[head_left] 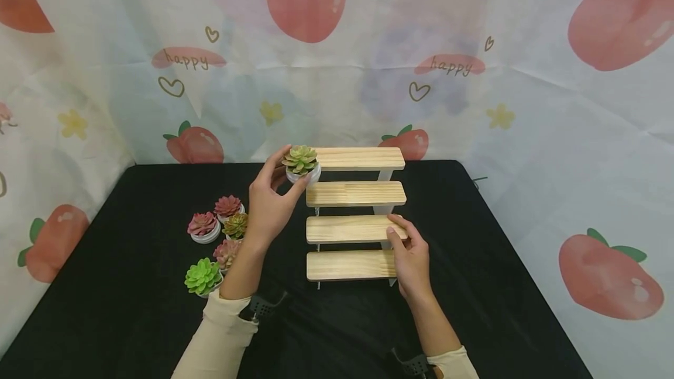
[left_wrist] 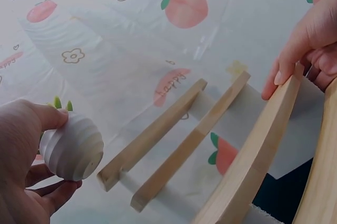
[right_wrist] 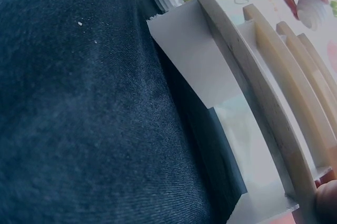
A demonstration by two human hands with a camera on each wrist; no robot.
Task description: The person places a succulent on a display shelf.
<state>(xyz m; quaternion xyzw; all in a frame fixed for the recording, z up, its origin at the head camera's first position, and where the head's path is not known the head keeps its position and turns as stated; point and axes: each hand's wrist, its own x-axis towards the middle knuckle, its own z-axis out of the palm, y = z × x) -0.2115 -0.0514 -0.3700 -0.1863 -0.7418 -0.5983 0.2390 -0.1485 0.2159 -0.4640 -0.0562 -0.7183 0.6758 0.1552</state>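
Observation:
A small green artificial succulent (head_left: 301, 159) in a white ribbed pot (left_wrist: 75, 145) is pinched between the thumb and fingers of the left hand (head_left: 270, 203). The pot is held at the left end of the top step of a four-tier wooden display stand (head_left: 353, 193) with white side supports, overlapping that step in the head view. The right hand (head_left: 413, 262) grips the stand's right side, thumb and fingers at the end of the second step from the front. In the left wrist view, the right hand's fingers (left_wrist: 288, 63) lie over that board's edge.
Left of the stand, several potted succulents stand grouped on the black cloth: a bright green one (head_left: 203, 276), a pink one (head_left: 203, 224), a dark red one (head_left: 229, 206) and others partly behind the left forearm. A fruit-printed curtain (head_left: 337, 98) hangs behind the table.

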